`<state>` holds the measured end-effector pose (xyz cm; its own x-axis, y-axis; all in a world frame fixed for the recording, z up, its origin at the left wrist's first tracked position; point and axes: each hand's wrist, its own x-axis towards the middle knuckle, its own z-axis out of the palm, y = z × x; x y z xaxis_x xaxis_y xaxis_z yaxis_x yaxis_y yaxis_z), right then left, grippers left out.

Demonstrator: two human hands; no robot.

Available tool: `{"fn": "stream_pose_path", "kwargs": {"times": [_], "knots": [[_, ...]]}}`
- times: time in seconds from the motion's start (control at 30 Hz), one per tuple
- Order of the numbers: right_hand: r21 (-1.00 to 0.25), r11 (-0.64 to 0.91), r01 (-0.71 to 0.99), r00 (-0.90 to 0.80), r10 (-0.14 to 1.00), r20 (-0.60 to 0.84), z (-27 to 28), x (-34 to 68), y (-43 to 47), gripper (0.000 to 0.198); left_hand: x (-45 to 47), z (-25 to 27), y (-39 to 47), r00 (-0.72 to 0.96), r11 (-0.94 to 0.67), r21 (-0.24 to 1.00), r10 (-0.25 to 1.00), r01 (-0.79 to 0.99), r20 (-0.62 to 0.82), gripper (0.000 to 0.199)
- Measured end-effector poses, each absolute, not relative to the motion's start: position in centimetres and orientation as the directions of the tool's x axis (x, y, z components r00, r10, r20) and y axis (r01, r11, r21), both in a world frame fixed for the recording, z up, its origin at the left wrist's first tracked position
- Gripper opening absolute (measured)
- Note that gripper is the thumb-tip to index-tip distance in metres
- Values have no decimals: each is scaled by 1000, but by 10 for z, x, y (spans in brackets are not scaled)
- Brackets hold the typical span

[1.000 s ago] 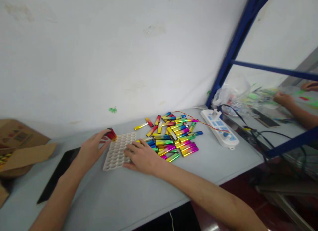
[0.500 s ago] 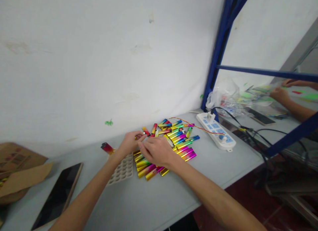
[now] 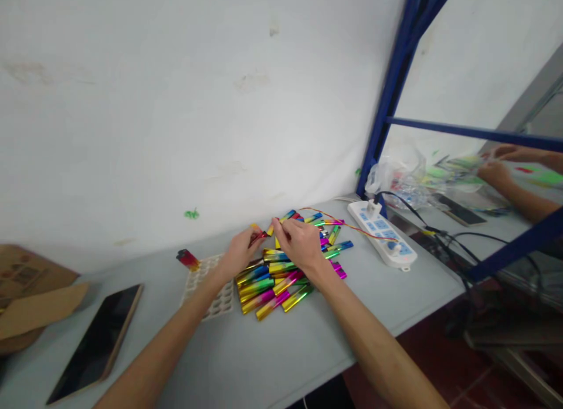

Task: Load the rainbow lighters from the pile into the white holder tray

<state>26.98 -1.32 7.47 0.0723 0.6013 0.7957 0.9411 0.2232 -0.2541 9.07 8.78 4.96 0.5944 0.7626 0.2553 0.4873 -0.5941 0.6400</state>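
My left hand (image 3: 240,251) is closed on a red lighter (image 3: 258,239) at the left edge of a loose pile. My right hand (image 3: 301,242) hovers over the pile with its fingers bent together near a yellow and blue lighter (image 3: 288,214); its fingertips are partly hidden. Beneath and around both hands lie several shiny lighters (image 3: 257,302) in gold, pink, green and blue. A white tray with round holes (image 3: 225,300) sits partly under my left forearm. Some red and gold lighters (image 3: 188,259) with dark tops stand in its far left corner.
A phone (image 3: 97,338) and an open cardboard box (image 3: 37,280) are on the left. At right, a white power strip (image 3: 382,233) with cables lies by a blue metal frame (image 3: 380,122). Beyond it, another person's hands (image 3: 499,169) work near plastic bags (image 3: 402,174).
Both hands have shifted toward the back of the pile and apart from each other. The red lighter now shows in my left hand. More of the pile's middle is uncovered.
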Motion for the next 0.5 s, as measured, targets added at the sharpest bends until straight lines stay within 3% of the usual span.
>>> {"fn": "stream_pose_path", "kwargs": {"times": [0.1, 0.23, 0.37, 0.5], "knots": [[-279, 261, 924, 58, 624, 779, 72, 269, -12, 58, 72, 54, 74, 439, -484, 772, 848, 412, 297, 39], [-298, 321, 899, -5, 688, 725, 68, 262, -14, 62, 43, 63, 49, 366, -131, 980, 928, 152, 67, 46], [-276, 341, 899, -76, 741, 667, 62, 248, -18, 69, 19, 66, 33, 379, 137, 988, 920, -73, -100, 44], [-264, 355, 897, -143, 798, 586, 56, 232, -22, 73, 5, 61, 32, 406, 223, 962, 903, -160, -142, 54]]}}
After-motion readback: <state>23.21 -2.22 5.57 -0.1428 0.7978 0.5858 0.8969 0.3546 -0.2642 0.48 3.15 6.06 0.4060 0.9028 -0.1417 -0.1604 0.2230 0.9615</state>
